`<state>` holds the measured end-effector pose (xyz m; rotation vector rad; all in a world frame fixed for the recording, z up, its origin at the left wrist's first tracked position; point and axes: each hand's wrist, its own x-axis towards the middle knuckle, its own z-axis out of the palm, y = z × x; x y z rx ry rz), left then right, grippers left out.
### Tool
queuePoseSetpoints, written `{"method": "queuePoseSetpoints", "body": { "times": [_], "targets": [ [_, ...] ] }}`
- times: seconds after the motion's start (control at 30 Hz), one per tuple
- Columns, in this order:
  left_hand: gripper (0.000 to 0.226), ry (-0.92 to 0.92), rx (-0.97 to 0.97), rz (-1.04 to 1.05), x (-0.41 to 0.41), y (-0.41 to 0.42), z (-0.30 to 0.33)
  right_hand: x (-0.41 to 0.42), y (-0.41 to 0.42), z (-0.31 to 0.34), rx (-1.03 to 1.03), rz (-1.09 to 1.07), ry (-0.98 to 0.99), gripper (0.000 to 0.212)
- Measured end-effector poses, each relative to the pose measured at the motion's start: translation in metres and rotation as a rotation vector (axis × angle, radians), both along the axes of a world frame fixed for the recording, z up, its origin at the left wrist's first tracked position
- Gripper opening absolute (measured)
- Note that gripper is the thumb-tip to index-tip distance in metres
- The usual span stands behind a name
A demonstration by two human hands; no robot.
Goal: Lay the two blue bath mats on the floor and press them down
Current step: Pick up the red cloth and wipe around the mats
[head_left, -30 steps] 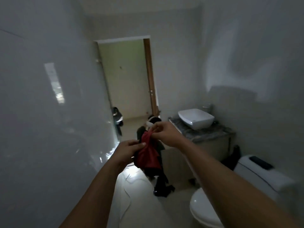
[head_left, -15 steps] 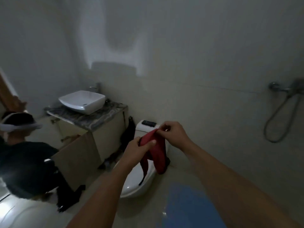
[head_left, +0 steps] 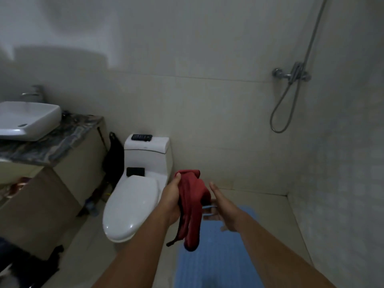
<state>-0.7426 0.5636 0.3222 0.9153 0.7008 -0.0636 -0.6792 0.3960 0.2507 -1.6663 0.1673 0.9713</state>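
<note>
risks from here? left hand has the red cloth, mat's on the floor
1. The left hand grips a red cloth, so only the open right hand is free to press the blue mat.
2. The cloth hangs over the mat and could drop onto it.
3. Only one blue mat shows; the second may get missed.

Blue bath mat [head_left: 220, 260] — flat on floor

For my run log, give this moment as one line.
left hand: holds red cloth | right hand: open, off cloth | blue mat: on floor | second mat: unseen
</note>
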Motion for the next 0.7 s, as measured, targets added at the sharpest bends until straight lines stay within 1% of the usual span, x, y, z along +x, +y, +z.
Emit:
{"method": "queuePoseSetpoints", "body": {
  "times": [0.03,0.1,0.17,0.23,0.33,0.4,0.47,0.53,0.57,0.63,0.67,0.7],
  "targets": [
    [0.056,-0.004,-0.067,-0.020,-0.001,0.002,-0.002,-0.005,-0.001,-0.004,0.048,-0.002,0.042,0.095],
    [0.065,-0.016,-0.137,-0.060,-0.001,0.008,-0.006,-0.010,0.000,-0.008,0.159,-0.003,0.105,0.096],
    [0.065,-0.024,-0.153,-0.077,-0.003,0.012,-0.005,-0.012,0.003,-0.008,0.281,-0.021,0.162,0.088],
    [0.063,-0.043,-0.162,-0.055,-0.004,0.017,-0.006,-0.011,0.006,-0.007,0.356,-0.052,0.201,0.079],
    [0.062,-0.049,-0.186,-0.036,-0.004,0.028,-0.007,-0.016,0.011,-0.002,0.429,-0.091,0.188,0.066],
    [0.061,-0.054,-0.155,-0.048,-0.006,0.035,-0.006,-0.018,0.017,-0.002,0.480,-0.182,0.144,0.058],
    [0.056,-0.024,-0.041,-0.068,-0.006,0.039,-0.005,-0.016,0.022,-0.004,0.532,-0.283,0.118,0.052],
    [0.053,0.051,0.168,-0.133,-0.008,0.044,-0.006,-0.016,0.024,-0.005,0.572,-0.355,0.136,0.048],
    [0.052,0.096,0.298,-0.199,-0.010,0.046,-0.008,-0.017,0.025,-0.005,0.555,-0.379,0.144,0.045],
    [0.048,0.142,0.512,-0.318,-0.015,0.048,-0.010,-0.020,0.027,-0.004,0.400,-0.370,0.132,0.030],
    [0.047,0.159,0.555,-0.338,-0.017,0.049,-0.012,-0.022,0.027,-0.005,0.288,-0.332,0.117,0.024],
    [0.046,0.173,0.578,-0.344,-0.017,0.051,-0.015,-0.024,0.026,-0.006,0.197,-0.278,0.109,0.023]
  ]
}}
